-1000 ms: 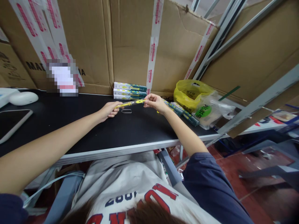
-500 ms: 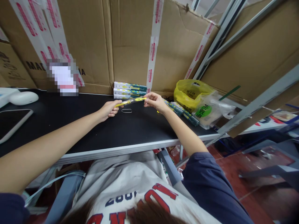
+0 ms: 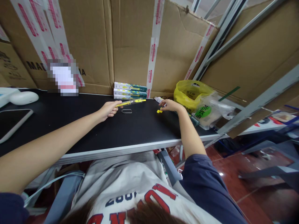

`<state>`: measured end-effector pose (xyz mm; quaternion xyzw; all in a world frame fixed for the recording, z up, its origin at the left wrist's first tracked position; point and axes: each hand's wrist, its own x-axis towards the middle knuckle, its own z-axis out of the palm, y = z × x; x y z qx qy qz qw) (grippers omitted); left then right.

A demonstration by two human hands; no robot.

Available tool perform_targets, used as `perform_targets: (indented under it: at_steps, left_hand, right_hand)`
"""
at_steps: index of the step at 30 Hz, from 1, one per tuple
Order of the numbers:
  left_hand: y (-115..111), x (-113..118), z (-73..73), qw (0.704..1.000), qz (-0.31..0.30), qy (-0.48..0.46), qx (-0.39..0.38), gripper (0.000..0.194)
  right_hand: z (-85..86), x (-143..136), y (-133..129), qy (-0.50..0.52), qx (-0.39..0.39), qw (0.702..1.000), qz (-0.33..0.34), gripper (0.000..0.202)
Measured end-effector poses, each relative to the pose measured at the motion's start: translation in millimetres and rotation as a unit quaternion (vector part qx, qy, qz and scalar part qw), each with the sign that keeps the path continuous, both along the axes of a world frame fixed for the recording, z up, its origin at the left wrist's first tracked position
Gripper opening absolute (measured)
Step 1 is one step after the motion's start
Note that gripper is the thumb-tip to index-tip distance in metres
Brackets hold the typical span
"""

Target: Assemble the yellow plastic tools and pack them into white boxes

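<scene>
My left hand (image 3: 110, 109) is closed round one end of a thin yellow and clear tool (image 3: 133, 101), whose bright yellow tip points right. Just below that tool a bent metal wire loop (image 3: 126, 111) lies on the black tabletop (image 3: 140, 127). My right hand (image 3: 168, 105) is at small yellow pieces (image 3: 159, 111), its thumb and fingertips bent down over them. Its fingers look slightly apart, and whether they touch a piece is too small to tell. Part of a white box (image 3: 159, 99) shows behind that hand.
Stacked white and green boxes (image 3: 130, 90) stand against the cardboard. At the right are a yellow bag (image 3: 191, 93), a clear bag (image 3: 206, 112) and a metal shelf post (image 3: 257, 93). A phone-like device (image 3: 14, 123) and a white rounded object (image 3: 24, 98) are at the left.
My right hand has left the tool's yellow tip and moved right and slightly down to the small yellow pieces. My left hand stays in place with the tool.
</scene>
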<state>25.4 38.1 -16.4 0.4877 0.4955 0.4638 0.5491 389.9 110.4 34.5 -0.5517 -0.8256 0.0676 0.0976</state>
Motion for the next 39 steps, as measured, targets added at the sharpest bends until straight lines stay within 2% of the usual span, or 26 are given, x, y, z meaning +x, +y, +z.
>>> perform_targets:
  at_steps: [4, 11, 13, 15, 16, 18, 21, 26, 39]
  left_hand:
    - [-1, 0, 0.9, 1.0, 0.002, 0.004, -0.002, 0.029]
    - [-2, 1, 1.6, 1.0, 0.002, 0.006, 0.001, 0.027]
    - [-2, 1, 1.6, 1.0, 0.004, 0.006, -0.002, 0.028]
    - [-2, 1, 1.9, 1.0, 0.004, 0.004, -0.001, 0.028]
    - [-2, 0, 2.1, 1.0, 0.004, 0.003, 0.0, 0.028]
    - [-2, 0, 2.6, 1.0, 0.007, 0.0, 0.002, 0.028]
    - [-2, 0, 2.7, 1.0, 0.007, 0.0, -0.001, 0.027]
    - [-1, 0, 0.5, 1.0, -0.002, -0.002, 0.005, 0.026]
    - [-3, 1, 2.3, 1.0, 0.006, 0.003, 0.0, 0.028]
  right_hand:
    - [-1.6, 1, -1, -0.056, -0.018, 0.998, -0.018, 0.032]
    - [-0.5, 1, -1, -0.041, 0.008, 0.998, -0.049, 0.021]
    - [2.4, 1, -2, 0.018, 0.046, 0.998, -0.043, 0.021]
    - [5.6, -2, -4, 0.137, 0.059, 0.989, -0.008, 0.026]
    - [7.0, -6, -7, 0.213, 0.048, 0.976, 0.021, 0.031]
    - [8.6, -18, -14, 0.352, -0.008, 0.931, 0.095, 0.042]
    - [8.1, -39, -24, 0.442, -0.053, 0.884, 0.143, 0.049]
    - [3.8, -57, -30, 0.456, -0.07, 0.873, 0.16, 0.049]
    - [-2.0, -68, -31, 0.455, -0.091, 0.869, 0.171, 0.048]
